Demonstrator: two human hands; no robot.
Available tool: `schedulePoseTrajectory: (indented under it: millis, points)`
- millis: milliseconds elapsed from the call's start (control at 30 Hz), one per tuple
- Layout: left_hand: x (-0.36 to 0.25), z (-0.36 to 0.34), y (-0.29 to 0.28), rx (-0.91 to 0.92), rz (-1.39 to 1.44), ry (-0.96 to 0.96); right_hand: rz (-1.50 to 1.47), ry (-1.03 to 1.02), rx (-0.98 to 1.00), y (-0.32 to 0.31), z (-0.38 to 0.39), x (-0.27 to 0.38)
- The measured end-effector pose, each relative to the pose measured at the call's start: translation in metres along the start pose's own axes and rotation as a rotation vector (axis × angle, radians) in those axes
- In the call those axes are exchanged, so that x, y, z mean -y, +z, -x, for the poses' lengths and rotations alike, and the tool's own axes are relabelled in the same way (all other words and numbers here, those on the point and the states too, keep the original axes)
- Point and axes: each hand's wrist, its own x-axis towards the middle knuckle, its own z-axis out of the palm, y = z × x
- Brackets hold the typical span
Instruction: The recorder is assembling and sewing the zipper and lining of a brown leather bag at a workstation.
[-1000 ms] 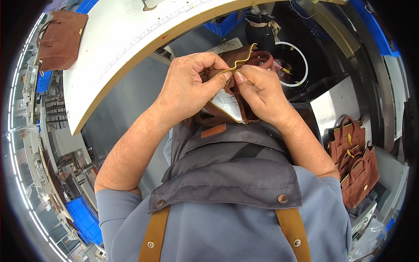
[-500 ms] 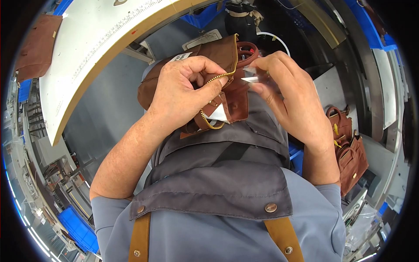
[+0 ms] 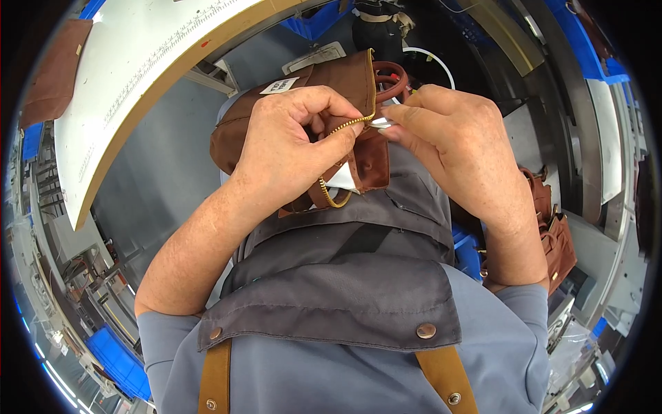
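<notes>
A brown handbag lies on my lap, with a reddish-brown handle at its right end and a white label on its side. My left hand pinches the gold-toothed zipper along the bag's opening between thumb and fingertips. In my right hand is a pair of small silver thread snips. Their blades meet the zipper edge just right of my left fingertips. My right fingers hide the rest of the snips. Below my left hand, the zipper's loose end loops beside a white patch.
A curved white table with a brown edge arcs across the upper left, a brown leather piece on it. More brown bags stand at the right. Blue bins sit at lower left and near the top. A dark machine stands ahead.
My right hand has moved slightly left, bringing the snips from apart up to the zipper; their spread blades have come together. My left hand keeps its pinch.
</notes>
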Motion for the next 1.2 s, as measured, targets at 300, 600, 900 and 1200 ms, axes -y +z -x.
schedulePoseTrajectory:
  millis: [300, 600, 900, 1200]
  points:
    - [0.001, -0.001, 0.007, -0.029, -0.097, 0.138, 0.044, -0.012, 0.146, -0.008, -0.006, 0.0]
    - [0.004, -0.001, 0.006, 0.021, -0.095, 0.096, -0.184, 0.098, 0.111, 0.009, -0.004, -0.008]
    - [-0.012, -0.005, -0.005, 0.049, 0.198, -0.116, -0.418, 0.19, -0.072, 0.014, 0.005, -0.011]
    - [-0.003, -0.002, -0.001, 0.015, 0.334, -0.123, -0.972, 0.484, 0.005, 0.042, 0.004, 0.003]
